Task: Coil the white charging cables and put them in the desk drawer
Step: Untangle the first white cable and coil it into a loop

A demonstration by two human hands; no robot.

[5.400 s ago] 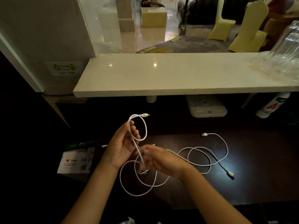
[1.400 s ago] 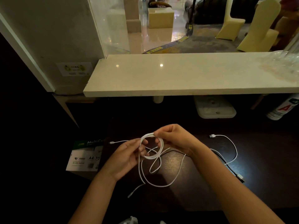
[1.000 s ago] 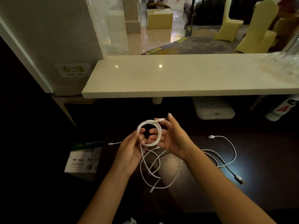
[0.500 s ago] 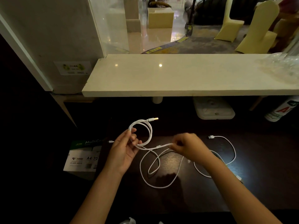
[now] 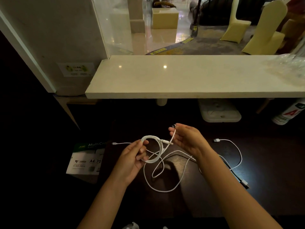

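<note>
Coiling 1 white cable above the dark desk
Your left hand pinches the coil; your right hand holds a loose strand between lightly curled fingers.

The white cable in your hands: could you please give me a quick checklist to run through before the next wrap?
1. Coil secured in the left hand: ok, fingers curl round it.
2. Right hand guiding the free strand: ok.
3. Slack left to wind on the dark desk: not ok, loops remain and cross.
4. Second cable clear of this one: cannot tell.
5. Drawer ready: cannot tell, none in view.
</note>
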